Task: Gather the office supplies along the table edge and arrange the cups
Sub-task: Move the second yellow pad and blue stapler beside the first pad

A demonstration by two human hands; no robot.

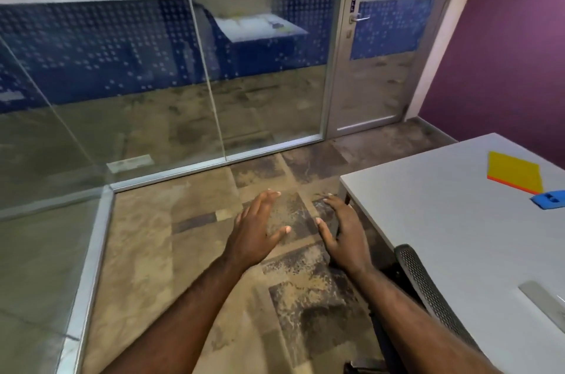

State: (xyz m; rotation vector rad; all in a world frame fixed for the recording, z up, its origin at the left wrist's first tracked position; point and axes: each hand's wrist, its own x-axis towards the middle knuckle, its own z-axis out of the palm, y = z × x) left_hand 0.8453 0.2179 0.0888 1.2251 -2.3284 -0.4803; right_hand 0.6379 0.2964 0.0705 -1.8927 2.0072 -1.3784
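Here left hand (255, 230), right hand (344, 231) empty above floor, beside table (428, 220) edge.

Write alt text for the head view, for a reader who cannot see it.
Both hands, the left hand and the right hand, are held out open and empty above a patchy carpet floor, beside a grey table. On the table lie a yellow pad and a blue object; a glass wall stands beyond.

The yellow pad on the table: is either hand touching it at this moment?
No. The yellow pad lies far along the table, while the left hand and right hand hover open over the floor.
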